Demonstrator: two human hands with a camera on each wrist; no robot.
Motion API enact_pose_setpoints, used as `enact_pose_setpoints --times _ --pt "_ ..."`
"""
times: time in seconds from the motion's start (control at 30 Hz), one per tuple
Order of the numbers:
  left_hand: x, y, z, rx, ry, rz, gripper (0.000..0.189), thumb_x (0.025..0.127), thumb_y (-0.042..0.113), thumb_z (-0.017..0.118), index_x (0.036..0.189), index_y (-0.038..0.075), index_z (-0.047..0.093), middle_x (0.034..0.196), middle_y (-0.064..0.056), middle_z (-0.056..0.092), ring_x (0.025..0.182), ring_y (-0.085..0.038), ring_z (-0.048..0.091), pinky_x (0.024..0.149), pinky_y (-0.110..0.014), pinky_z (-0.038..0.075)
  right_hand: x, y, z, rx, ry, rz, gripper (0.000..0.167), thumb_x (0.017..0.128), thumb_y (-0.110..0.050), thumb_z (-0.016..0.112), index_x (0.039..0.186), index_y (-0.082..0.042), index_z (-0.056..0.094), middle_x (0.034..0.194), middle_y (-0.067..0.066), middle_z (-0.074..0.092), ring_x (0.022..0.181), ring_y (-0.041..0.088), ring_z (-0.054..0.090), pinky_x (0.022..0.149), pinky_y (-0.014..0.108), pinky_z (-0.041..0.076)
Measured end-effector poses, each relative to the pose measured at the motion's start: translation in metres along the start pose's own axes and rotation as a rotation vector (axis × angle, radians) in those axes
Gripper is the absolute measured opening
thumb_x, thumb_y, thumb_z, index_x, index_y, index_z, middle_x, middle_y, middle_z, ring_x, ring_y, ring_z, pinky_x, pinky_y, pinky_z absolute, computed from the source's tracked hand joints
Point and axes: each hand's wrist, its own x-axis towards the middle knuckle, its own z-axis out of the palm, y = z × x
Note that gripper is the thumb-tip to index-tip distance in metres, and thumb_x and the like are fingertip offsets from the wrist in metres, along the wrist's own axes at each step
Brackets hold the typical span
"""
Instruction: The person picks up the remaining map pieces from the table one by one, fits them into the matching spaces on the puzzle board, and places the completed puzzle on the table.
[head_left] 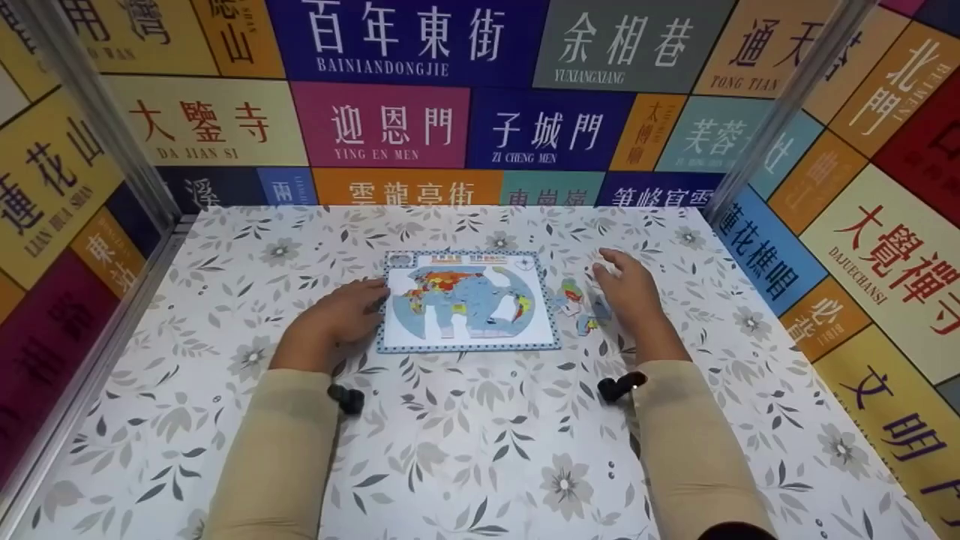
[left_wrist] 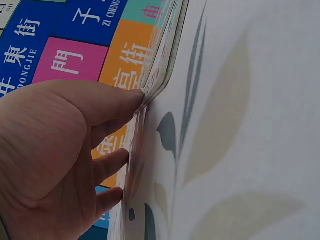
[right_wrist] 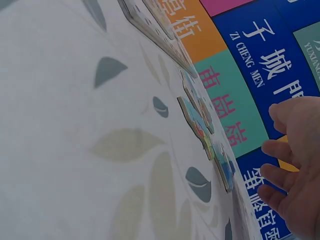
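A world map jigsaw puzzle board (head_left: 469,348) with a dotted blue border lies flat on the table, white gaps showing in its map. My left hand (head_left: 337,313) rests at the board's left side. In the left wrist view, the thumb of that hand (left_wrist: 55,145) touches the edge of the board (left_wrist: 172,60), with the other fingers extended near the tabletop. Several loose puzzle pieces (head_left: 571,292) lie just right of the board. Above and beside them, my right hand (head_left: 632,289) holds nothing, its fingers loosely bent. The right wrist view shows a loose puzzle piece (right_wrist: 196,125) apart from the right hand (right_wrist: 300,165).
A white tablecloth (head_left: 450,450) with grey leaves and flowers covers the table. Panels with large Chinese characters (head_left: 382,124) stand behind it and along both sides. Part of a dark round object (head_left: 736,531) shows at the bottom right edge.
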Motion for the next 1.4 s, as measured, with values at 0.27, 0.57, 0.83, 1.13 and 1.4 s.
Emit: enact_pose_setpoints --times 0.27,0.57,0.83,1.13,1.4 --pt "0.002 -0.002 0.001 -0.018 0.002 -0.016 0.060 0.111 0.033 0.052 0.168 0.031 0.036 0.182 0.009 0.019 0.171 -0.032 0.007 0.138 -0.061 0.008 0.011 0.001 -0.002 0.008 0.031 0.030 0.054 0.109 -0.040 0.061 0.158 -0.018 0.053 0.165 0.010 0.051 0.157 0.033 0.042 0.130 0.057 0.037" --pt "-0.001 0.004 -0.001 -0.040 0.003 -0.068 0.059 0.111 0.031 0.052 0.168 0.032 0.037 0.181 0.010 0.019 0.171 -0.030 0.008 0.138 -0.061 0.009 0.029 0.011 -0.018 -0.037 -0.039 0.022 0.056 0.108 -0.027 0.064 0.159 -0.012 0.049 0.162 0.015 0.052 0.148 0.037 0.051 0.122 0.056 0.047" --pt "-0.002 0.005 0.000 -0.070 0.000 -0.097 0.058 0.110 0.031 0.052 0.167 0.035 0.038 0.181 0.014 0.019 0.171 -0.028 0.005 0.138 -0.061 0.007 0.042 0.022 -0.025 -0.057 -0.152 0.081 0.072 0.102 -0.030 0.074 0.164 -0.012 0.042 0.168 0.016 0.045 0.155 0.038 0.044 0.128 0.057 0.040" --pt "-0.003 0.005 -0.001 -0.087 -0.001 -0.115 0.058 0.110 0.031 0.053 0.167 0.036 0.038 0.181 0.014 0.019 0.171 -0.028 0.006 0.138 -0.062 0.007 0.051 0.029 -0.025 -0.102 -0.235 0.102 0.084 0.096 -0.035 0.082 0.165 -0.010 0.041 0.171 0.017 0.041 0.159 0.039 0.037 0.132 0.055 0.036" --pt "-0.003 0.004 -0.001 -0.094 -0.006 -0.100 0.059 0.111 0.032 0.053 0.167 0.037 0.038 0.181 0.014 0.018 0.171 -0.029 0.005 0.138 -0.062 0.007 0.055 0.027 -0.020 -0.182 -0.246 0.127 0.092 0.094 -0.044 0.082 0.167 -0.009 0.037 0.173 0.020 0.036 0.162 0.041 0.031 0.135 0.057 0.027"
